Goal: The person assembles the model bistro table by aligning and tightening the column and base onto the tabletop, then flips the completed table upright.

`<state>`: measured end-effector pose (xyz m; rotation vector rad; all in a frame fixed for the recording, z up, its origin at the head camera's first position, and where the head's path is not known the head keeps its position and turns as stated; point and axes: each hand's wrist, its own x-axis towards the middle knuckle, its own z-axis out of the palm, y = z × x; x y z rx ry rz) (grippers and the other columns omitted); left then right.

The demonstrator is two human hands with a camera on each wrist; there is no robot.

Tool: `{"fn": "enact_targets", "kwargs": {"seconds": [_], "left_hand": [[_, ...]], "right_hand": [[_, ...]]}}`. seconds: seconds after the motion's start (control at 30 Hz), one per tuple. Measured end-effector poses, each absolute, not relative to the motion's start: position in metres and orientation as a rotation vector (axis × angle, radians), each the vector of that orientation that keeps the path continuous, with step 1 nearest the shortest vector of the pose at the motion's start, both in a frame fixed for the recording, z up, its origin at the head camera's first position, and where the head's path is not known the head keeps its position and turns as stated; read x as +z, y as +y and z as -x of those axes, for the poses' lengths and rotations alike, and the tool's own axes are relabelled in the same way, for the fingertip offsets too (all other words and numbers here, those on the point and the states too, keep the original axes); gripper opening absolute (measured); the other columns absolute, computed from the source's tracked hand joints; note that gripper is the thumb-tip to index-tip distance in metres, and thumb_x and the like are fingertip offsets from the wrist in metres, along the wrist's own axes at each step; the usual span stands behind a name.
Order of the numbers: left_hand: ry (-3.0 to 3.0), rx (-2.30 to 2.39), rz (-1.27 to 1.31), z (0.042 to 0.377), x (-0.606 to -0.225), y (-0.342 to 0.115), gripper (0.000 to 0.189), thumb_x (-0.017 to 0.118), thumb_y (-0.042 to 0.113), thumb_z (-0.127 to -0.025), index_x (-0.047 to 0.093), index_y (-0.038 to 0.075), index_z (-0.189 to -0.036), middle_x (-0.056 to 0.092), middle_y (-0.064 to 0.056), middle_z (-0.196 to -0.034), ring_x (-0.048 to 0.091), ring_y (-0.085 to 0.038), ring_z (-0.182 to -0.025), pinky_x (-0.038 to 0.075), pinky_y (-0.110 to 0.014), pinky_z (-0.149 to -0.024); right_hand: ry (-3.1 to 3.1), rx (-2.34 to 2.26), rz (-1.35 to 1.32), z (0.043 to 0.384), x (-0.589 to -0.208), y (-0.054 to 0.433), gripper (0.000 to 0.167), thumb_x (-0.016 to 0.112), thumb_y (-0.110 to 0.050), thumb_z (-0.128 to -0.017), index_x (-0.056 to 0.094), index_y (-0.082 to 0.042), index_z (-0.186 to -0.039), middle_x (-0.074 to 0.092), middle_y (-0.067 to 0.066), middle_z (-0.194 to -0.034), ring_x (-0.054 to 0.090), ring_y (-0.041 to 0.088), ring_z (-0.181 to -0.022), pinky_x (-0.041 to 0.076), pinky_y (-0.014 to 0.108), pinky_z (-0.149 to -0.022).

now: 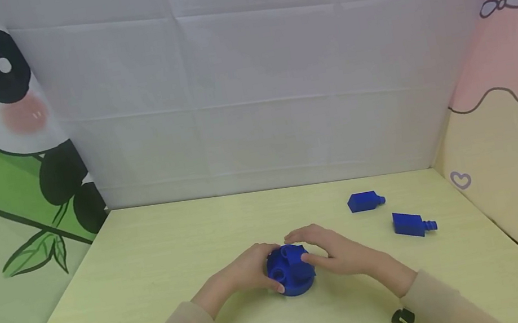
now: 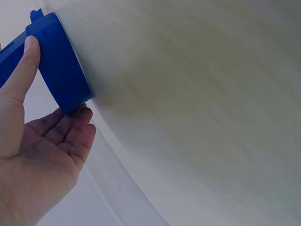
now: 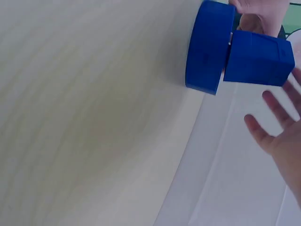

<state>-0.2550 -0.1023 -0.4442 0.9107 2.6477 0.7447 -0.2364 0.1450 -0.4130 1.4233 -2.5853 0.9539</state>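
Blue base is probably sitting steady because we are clamping it with our left hand, our right hand's fingers lying apart by its block.

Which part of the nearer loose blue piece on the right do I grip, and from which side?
Probably its boxy body, coming from above with the right hand and pinching across the long sides. It lies flat, and the narrow neck at its right end offers less to hold.

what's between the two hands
In the head view, a round blue base bearing an upright blue block lies between the left hand and right hand.
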Motion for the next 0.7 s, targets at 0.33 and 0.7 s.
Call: {"fn": "enact_targets", "kwargs": {"seconds": [0.33, 0.7], "left_hand": [[2.615, 0.782, -0.945, 0.255, -0.441, -0.102, 0.082, 0.083, 0.04, -0.068, 0.049, 0.006, -0.133, 0.058, -0.006, -0.127, 0.053, -0.022, -0.118, 0.043, -0.039, -0.099], [2.638, 0.765, -0.923, 0.255, -0.444, -0.102, 0.083, 0.084, 0.041, -0.066, 0.049, 0.005, -0.132, 0.058, -0.006, -0.124, 0.052, -0.021, -0.113, 0.045, -0.039, -0.097]], "right_hand": [[-2.42, 0.775, -1.733, 0.247, -0.414, 0.15, 0.056, 0.051, 0.012, -0.083, 0.053, -0.014, -0.132, 0.049, 0.005, -0.139, 0.042, 0.02, -0.129, 0.038, 0.041, -0.104], [-2.539, 0.73, -1.596, 0.245, -0.415, 0.151, 0.041, 0.057, -0.006, -0.092, 0.053, -0.015, -0.132, 0.049, 0.003, -0.136, 0.044, 0.019, -0.125, 0.043, 0.038, -0.1]]}}
